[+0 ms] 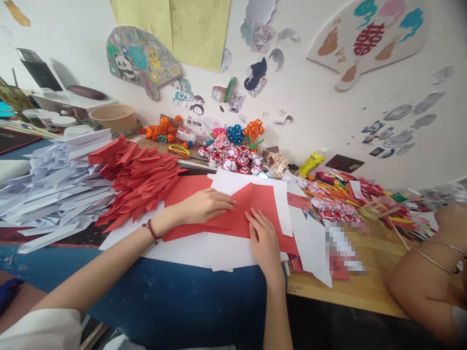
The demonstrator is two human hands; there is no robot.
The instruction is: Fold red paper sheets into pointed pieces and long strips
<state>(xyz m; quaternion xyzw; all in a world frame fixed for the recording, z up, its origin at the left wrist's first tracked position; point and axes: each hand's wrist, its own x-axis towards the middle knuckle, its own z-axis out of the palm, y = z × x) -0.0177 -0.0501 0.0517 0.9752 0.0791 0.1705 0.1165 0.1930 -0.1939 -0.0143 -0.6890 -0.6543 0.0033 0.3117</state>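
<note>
Both my hands rest on red paper (263, 197) that lies over white sheets (228, 253) at the table's front edge. A slanted edge runs down-left from the paper's top, as if a flap is folded over. My left hand (204, 208), below a dark red bracelet, lies with stretched fingers on this flap. On the paper's right part, my right hand (263, 238) lies flat, fingers extended. Neither hand grips anything visible. Left of the paper is a heap of folded red paper pieces (142, 177), beside a larger heap of folded white pieces (62, 182).
Behind the paper stand red-and-white paper flowers (233, 158), orange flowers (164, 130) and yellow-handled scissors (178, 149). A bowl (113, 118) sits back left. A yellow bottle (312, 162) and colourful paper strips lie right. Another person's arm (426, 277) rests at far right.
</note>
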